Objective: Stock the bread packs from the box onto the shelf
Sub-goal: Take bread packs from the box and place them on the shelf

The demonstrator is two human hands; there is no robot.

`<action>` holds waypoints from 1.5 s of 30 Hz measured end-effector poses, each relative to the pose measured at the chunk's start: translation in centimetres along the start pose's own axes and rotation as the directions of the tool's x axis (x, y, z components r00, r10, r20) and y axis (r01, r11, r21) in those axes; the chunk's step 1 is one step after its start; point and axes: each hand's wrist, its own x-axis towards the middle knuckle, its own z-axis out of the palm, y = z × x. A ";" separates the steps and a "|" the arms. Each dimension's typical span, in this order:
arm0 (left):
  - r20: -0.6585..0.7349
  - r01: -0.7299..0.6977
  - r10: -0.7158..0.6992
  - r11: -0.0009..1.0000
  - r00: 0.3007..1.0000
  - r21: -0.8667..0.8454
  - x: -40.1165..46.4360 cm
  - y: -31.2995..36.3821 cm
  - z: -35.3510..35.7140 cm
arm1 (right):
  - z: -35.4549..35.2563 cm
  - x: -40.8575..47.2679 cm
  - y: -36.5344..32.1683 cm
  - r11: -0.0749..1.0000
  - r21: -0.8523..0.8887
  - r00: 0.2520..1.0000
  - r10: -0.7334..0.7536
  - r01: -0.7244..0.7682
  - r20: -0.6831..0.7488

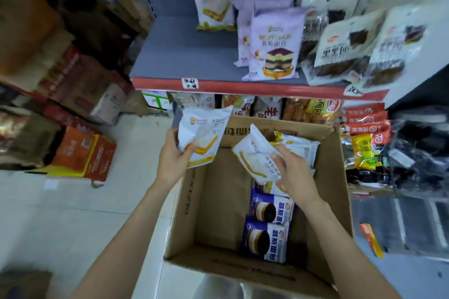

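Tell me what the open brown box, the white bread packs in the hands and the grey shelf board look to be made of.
Open brown box: corrugated cardboard, matte, with creased flaps.
White bread pack in the left hand and white bread pack in the right hand: thin plastic film, likely; glossy, crinkled and printed.
Grey shelf board: probably painted metal, smooth and flat; its red front strip could be plastic.

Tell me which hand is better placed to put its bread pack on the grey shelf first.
Left. The left hand already holds its white-and-yellow bread pack raised outside the cardboard box, just below the grey shelf's bare stretch. The right hand grips its white pack lower, over the box.
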 end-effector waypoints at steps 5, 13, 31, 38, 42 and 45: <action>-0.097 -0.065 0.059 0.996 0.993 -0.060 0.6 3.3 -4.3 | -3.5 1.5 -6.2 0.949 -0.214 0.945 -0.270 0.230 -0.182; -0.212 -0.246 0.218 0.963 0.953 -0.114 6.6 6.7 -8.9 | -5.4 5.6 -13.2 0.954 -0.164 0.894 -0.294 0.252 -0.338; 0.120 -0.262 0.298 0.933 0.947 -0.245 28.5 10.2 -6.3 | 0.5 17.6 -18.4 0.949 -0.177 0.767 -0.316 0.262 -0.558; 0.148 -0.140 0.195 0.938 0.970 -0.319 34.2 9.2 -0.6 | 1.0 21.3 -17.8 0.925 -0.313 0.743 -0.362 0.214 -0.563; 0.230 -0.212 0.277 0.939 0.933 -0.269 36.1 10.4 -0.2 | 0.4 23.2 -19.2 0.936 -0.324 0.775 -0.306 0.139 -0.553; 0.322 -0.102 0.171 0.970 0.931 -0.220 36.0 10.0 -1.4 | 0.6 24.6 -20.2 0.926 -0.375 0.809 -0.257 0.049 -0.529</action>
